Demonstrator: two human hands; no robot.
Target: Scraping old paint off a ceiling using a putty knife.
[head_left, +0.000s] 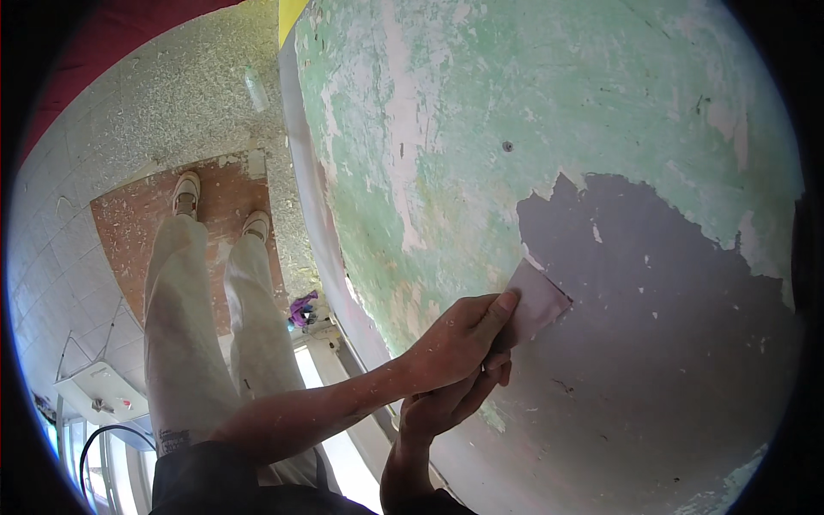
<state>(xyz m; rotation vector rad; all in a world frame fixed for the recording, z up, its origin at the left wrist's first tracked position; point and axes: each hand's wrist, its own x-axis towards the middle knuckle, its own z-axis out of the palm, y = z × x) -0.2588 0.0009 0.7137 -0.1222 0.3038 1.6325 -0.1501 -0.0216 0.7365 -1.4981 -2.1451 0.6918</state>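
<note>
My left hand [470, 333] is closed on a flat, wide scraper [534, 302], its thumb lying along the pale blade. Just below, my right hand [451, 403] has its fingers curled at the same grip; the scraper's handle is hidden by both hands. The blade lies against the wall where grey-mauve paint [652, 257] meets a ragged boundary with a worn green layer [549, 112]. A thin pale edge shows along the paint beside the blade's upper corner.
I stand on a brown board [137, 215] strewn with flakes, on a tiled floor [51, 257]. A clear bottle [256, 88] lies by the wall's foot. A purple cloth or bag [303, 309] is near my legs. Behind stands a white chair or stool with small items on its seat [101, 390].
</note>
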